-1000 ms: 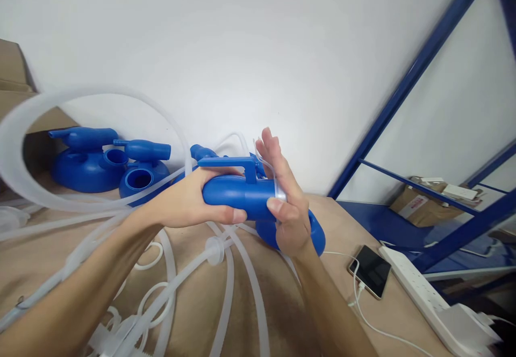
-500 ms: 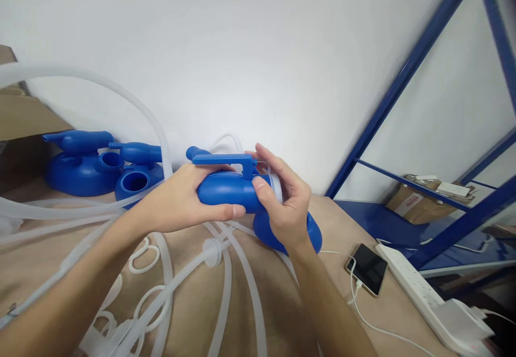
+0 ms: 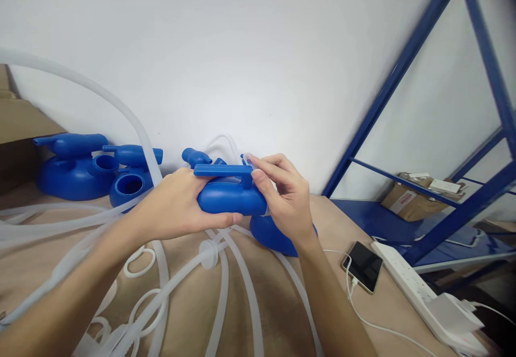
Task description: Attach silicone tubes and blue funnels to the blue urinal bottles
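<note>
Tan tabletop (image 3: 189, 303) is running up to a pale wall (image 3: 242, 66); from where I'm standing, 2 hands are holding 1 blue handled bottle (image 3: 231, 198) over the table's middle. Left hand (image 3: 173, 201) is grasping the body, thumb in front. Right hand (image 3: 288, 195) is gripping the right end, thumb by the handle (image 3: 221, 170), fingertips touching a clear strap (image 3: 249, 159). Translucent tubes (image 3: 245, 287) are snaking below. Far left, 2 blue vessels (image 3: 60, 177) are sitting near a cardboard box (image 3: 28, 118). At right, a phone (image 3: 365, 265) is lying cabled beside a white power strip (image 3: 407, 273). Beyond, a blue metal rack (image 3: 393, 85) is standing, a brown carton (image 3: 415, 198) resting on its lower shelf.
</note>
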The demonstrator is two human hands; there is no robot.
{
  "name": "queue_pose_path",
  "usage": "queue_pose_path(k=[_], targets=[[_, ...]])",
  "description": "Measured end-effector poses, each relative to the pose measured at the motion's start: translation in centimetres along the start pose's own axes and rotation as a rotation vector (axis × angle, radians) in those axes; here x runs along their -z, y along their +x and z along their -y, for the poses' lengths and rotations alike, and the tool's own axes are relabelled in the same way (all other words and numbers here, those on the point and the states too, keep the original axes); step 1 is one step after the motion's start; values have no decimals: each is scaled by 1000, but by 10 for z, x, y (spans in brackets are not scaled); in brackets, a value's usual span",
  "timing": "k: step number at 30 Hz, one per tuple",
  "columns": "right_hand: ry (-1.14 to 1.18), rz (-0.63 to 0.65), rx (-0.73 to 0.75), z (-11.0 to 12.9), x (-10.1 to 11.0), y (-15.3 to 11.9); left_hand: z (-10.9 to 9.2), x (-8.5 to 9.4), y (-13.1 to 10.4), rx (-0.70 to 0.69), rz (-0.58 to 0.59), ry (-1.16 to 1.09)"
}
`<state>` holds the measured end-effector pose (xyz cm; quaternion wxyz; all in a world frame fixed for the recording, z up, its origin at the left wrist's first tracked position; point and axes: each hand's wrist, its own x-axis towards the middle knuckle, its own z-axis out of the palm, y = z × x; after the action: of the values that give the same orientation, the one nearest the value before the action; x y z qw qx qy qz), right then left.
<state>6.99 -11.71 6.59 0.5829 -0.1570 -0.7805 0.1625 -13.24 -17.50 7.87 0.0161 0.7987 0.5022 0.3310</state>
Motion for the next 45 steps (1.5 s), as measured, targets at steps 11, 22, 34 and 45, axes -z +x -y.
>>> queue_pose_path(k=[11,22,34,45], targets=[[-99,-107,105,-10,0,2,4,-5,2,17,-15,14],[-168,-75,230,-13,2,1,9,-5,1,-33,-67,5],[109,42,132,-7,21,4,-7,4,-3,-31,25,-33],[257,127,-38,-7,26,6,-5,0,-2,30,62,14]])
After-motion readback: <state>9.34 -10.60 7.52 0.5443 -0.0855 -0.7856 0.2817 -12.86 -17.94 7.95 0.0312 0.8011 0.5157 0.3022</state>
